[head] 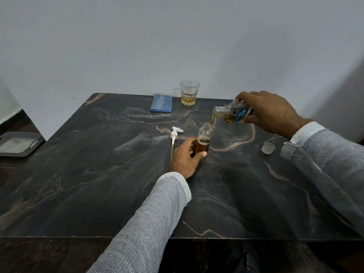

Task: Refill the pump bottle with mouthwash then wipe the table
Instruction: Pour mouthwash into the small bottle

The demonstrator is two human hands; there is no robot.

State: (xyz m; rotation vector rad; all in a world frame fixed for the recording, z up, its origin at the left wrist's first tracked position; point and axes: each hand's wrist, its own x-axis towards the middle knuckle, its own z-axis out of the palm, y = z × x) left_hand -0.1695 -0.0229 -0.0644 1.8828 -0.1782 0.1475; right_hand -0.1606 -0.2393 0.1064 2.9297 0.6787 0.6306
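A small clear pump bottle [204, 134] stands upright on the dark marble table [98, 174], about half full of amber liquid with foam on top. My left hand [186, 157] grips its base. My right hand [269, 112] holds the mouthwash bottle [230, 113] tipped on its side, neck to the left, and an amber stream falls from it into the pump bottle's mouth. The white pump head [175, 134] with its long tube lies flat on the table just left of my left hand. A folded blue cloth [161, 103] lies at the table's far edge.
A glass [189, 92] with a little amber liquid stands at the far edge beside the cloth. A small translucent cap [267, 147] sits on the table under my right forearm. A grey tray [17, 143] rests on a lower surface to the left. A white wall backs the table.
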